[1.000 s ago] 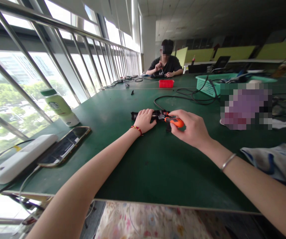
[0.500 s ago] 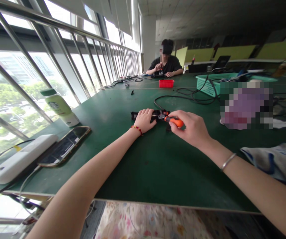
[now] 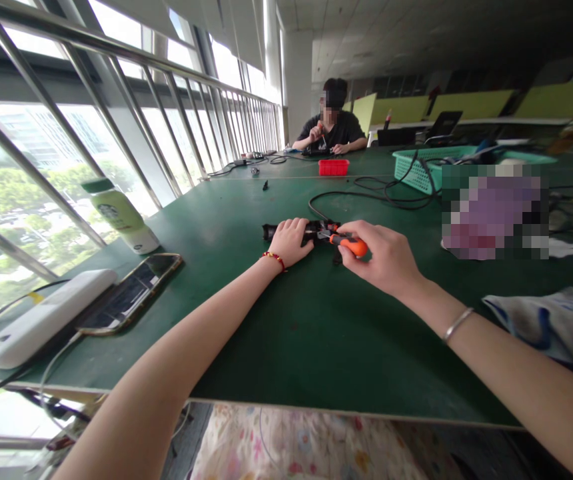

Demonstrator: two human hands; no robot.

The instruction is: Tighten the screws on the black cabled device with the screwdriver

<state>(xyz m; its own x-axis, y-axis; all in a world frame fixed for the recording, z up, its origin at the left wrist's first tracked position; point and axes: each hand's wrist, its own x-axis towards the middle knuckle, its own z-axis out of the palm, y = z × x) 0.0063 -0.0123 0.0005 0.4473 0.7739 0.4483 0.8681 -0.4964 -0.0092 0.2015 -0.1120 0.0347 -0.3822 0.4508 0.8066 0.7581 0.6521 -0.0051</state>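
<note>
A long black device point(image 3: 269, 231) with a cable lies crosswise on the green table, its inner parts partly showing near the right end. My left hand point(image 3: 290, 241) lies over its middle, fingers wrapped across it and pressing it to the tabletop. In my right hand point(image 3: 384, 257) is a screwdriver point(image 3: 352, 245) with an orange and black handle, gripped between thumb and fingers. Its shaft points left, at the open part of the device beside my left thumb. The exact spot where the tip touches is too small to make out.
Left stand a green bottle point(image 3: 119, 217), a phone point(image 3: 131, 293) and a white power strip point(image 3: 41, 320). A red tray point(image 3: 333, 167), black cable point(image 3: 366, 195) and green basket point(image 3: 416, 175) lie farther back. Right is a cloth point(image 3: 546, 323). Another person point(image 3: 334, 127) sits opposite.
My hands, the screwdriver and the black device stay in almost the same place. The person opposite has shifted the raised hand slightly, and something orange shows in it.
</note>
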